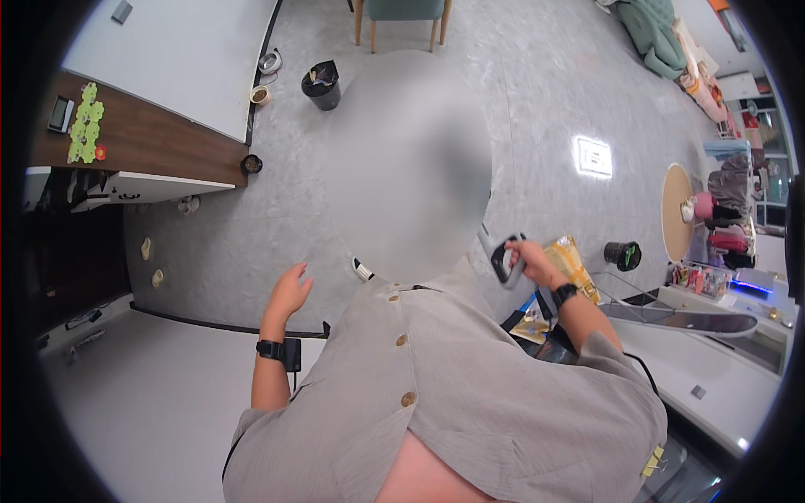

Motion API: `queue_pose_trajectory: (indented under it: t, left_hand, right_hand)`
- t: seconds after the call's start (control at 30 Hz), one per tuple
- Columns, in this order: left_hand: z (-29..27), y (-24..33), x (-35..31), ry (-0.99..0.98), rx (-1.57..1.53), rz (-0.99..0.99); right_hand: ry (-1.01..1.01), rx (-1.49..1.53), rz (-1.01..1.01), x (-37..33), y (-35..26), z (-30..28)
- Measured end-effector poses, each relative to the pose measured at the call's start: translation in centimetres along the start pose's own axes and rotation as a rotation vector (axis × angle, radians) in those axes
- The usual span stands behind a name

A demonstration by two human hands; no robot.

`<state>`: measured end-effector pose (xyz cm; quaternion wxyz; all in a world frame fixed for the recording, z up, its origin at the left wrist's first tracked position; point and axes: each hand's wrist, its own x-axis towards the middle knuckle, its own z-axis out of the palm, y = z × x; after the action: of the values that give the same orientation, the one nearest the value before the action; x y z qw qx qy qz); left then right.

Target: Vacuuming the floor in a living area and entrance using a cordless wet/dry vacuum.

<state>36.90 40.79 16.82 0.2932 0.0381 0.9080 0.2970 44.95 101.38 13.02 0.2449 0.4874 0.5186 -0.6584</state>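
My right hand point(528, 258) is closed round a grey-and-black loop handle point(503, 261), with a thin shaft running from it toward a large blurred patch; the tool's other end is hidden there, so I cannot tell its kind. Off to the left, my left hand point(289, 292) hangs in the air with its fingers apart and nothing in it. Beside my right forearm stands a yellow-and-white bag point(572, 261).
A bin with a black liner point(323, 85) and a green chair point(405, 8) are ahead. Pet bowls point(261, 95) line the left wall near a brown cabinet point(159, 126). Pale slippers point(158, 277) lie at left. Another black bin point(620, 254) and a clothes rack point(731, 189) are at right.
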Motion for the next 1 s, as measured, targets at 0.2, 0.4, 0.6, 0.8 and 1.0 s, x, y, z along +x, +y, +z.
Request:
queue_pose_trajectory:
  t: [0.2,0.4,0.6,0.8,1.0]
  left_hand:
    - [4.2,7.4,0.6,0.099,-0.029,-0.122]
    - [7.9,17.6,-1.5,0.058,-0.043,-0.233]
    - [8.6,21.8,-5.6,0.046,-0.037,-0.378]
    - [8.8,21.0,-2.3,0.027,-0.012,-0.314]
    - [9.1,20.1,6.0,-0.087,0.065,-0.05]
  right_hand:
    - [-0.094,0.028,-0.098,14.4,-15.5,-2.9]
    - [0.033,-0.141,-0.402,27.6,-26.7,-5.5]
    - [0.28,-0.517,-0.546,33.0,-30.6,-6.3]
    - [0.17,-0.61,-0.49,30.0,-20.1,-13.0]
    - [0.03,-0.419,-0.29,16.5,-3.3,-19.8]
